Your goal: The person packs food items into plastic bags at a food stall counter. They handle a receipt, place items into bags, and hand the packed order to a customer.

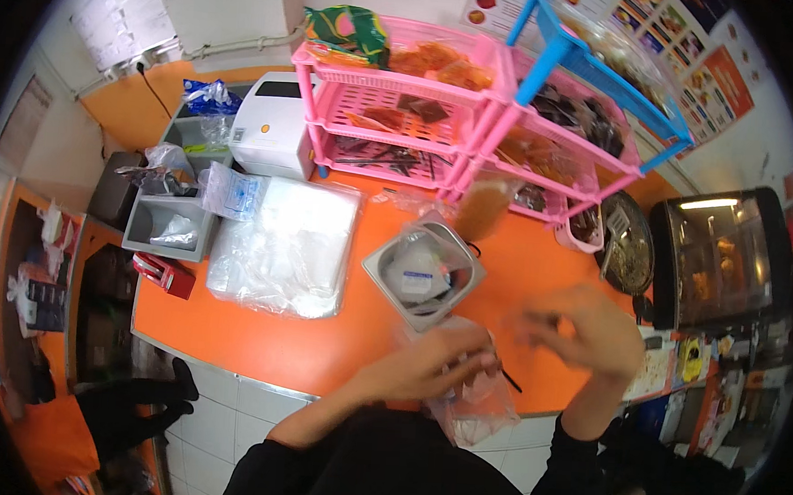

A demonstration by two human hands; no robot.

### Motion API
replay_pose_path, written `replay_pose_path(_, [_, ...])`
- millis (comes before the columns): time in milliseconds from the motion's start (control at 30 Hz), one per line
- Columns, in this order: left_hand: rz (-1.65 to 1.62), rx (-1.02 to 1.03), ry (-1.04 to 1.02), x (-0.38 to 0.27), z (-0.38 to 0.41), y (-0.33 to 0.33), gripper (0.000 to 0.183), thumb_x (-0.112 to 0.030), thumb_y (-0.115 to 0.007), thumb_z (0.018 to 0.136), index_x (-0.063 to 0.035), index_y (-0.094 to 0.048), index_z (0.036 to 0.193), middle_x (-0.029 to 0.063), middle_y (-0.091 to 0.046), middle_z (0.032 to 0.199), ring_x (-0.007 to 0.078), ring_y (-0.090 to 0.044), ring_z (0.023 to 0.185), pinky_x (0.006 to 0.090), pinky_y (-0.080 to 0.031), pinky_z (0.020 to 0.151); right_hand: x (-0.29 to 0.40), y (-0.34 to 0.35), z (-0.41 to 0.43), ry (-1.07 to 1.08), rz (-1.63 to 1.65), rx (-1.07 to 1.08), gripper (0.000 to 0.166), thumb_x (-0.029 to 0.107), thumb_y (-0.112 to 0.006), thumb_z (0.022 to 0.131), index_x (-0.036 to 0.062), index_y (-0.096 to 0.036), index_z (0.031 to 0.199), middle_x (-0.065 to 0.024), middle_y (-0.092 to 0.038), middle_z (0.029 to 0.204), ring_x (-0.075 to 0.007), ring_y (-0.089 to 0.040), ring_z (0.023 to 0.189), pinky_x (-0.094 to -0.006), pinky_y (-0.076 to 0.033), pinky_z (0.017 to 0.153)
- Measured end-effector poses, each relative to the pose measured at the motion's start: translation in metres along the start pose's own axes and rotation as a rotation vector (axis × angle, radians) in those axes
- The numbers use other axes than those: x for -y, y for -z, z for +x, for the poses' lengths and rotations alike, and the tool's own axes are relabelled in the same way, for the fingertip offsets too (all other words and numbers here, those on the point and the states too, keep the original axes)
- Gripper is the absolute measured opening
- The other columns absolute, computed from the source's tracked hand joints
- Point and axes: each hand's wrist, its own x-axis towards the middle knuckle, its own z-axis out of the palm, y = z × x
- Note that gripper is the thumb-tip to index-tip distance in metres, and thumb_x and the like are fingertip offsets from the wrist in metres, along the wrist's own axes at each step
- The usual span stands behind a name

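My left hand [451,361] grips the gathered upper part of a clear plastic bag [482,413] at the table's front edge. Its lower end hangs past that edge, close to my body; what it holds is hard to make out. To the right, my right hand [587,335] is blurred above the table, its fingers somewhat apart and nothing visible in them. A thin black stick [512,381] shows beside the bag. Just beyond my left hand stands a stainless steel pan [373,266] holding plastic packets, one with a printed label [417,283].
Pink plastic racks [392,79] with bagged foods line the back. Before them lies a pouch of brown contents [484,208]. Left are a stack of clear bags [296,242], a white label printer [271,130] and a red tape dispenser [166,276]. A lit glass-fronted oven [725,258] stands right.
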Motion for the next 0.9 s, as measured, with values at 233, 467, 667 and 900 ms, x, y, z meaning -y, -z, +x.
replay_pose_path(233, [-0.293, 0.129, -0.049, 0.011, -0.001, -0.005, 0.015, -0.009, -0.037, 0.092, 0.0003, -0.048, 0.088, 0.0104, -0.049, 0.079, 0.0205, -0.055, 0.062, 0.03, -0.045, 0.057, -0.155, -0.102, 0.283, 0.053, -0.391, -0.429, 0.041, 0.009, -0.055, 0.077, 0.0063, -0.05, 0.118, -0.0183, -0.051, 0.109, -0.0338, -0.052, 0.097, -0.041, -0.045, 0.083])
replay_pose_path(467, [-0.481, 0.056, -0.17, 0.03, 0.0, 0.01, 0.02, -0.011, -0.034, 0.094, 0.0004, -0.044, 0.081, 0.0116, -0.045, 0.077, 0.0268, -0.047, 0.075, 0.0358, -0.038, 0.071, -0.243, -0.122, 0.396, 0.202, -0.457, -0.659, 0.043, 0.007, -0.057, 0.073, 0.009, -0.052, 0.116, -0.0168, -0.051, 0.111, -0.0342, -0.052, 0.101, -0.0403, -0.043, 0.088])
replay_pose_path(667, [-0.467, 0.068, -0.208, 0.037, 0.001, 0.005, 0.016, -0.007, -0.034, 0.092, -0.0004, -0.045, 0.082, 0.0096, -0.045, 0.078, 0.0194, -0.05, 0.064, 0.0301, -0.042, 0.06, -0.216, -0.11, 0.393, 0.206, -0.549, -0.728, 0.033, 0.01, -0.05, 0.079, 0.0067, -0.055, 0.111, -0.0187, -0.054, 0.111, -0.0327, -0.053, 0.1, -0.039, -0.043, 0.088])
replay_pose_path(900, [-0.51, 0.022, 0.006, 0.029, -0.007, 0.015, 0.018, -0.01, -0.032, 0.093, -0.0024, -0.045, 0.083, 0.0074, -0.053, 0.085, 0.0125, -0.052, 0.057, 0.0237, -0.044, 0.049, -0.15, -0.099, 0.271, -0.038, -0.487, -0.231, 0.016, 0.013, -0.052, 0.083, 0.0014, -0.054, 0.094, -0.0172, -0.059, 0.09, -0.0334, -0.059, 0.081, -0.042, -0.048, 0.07])
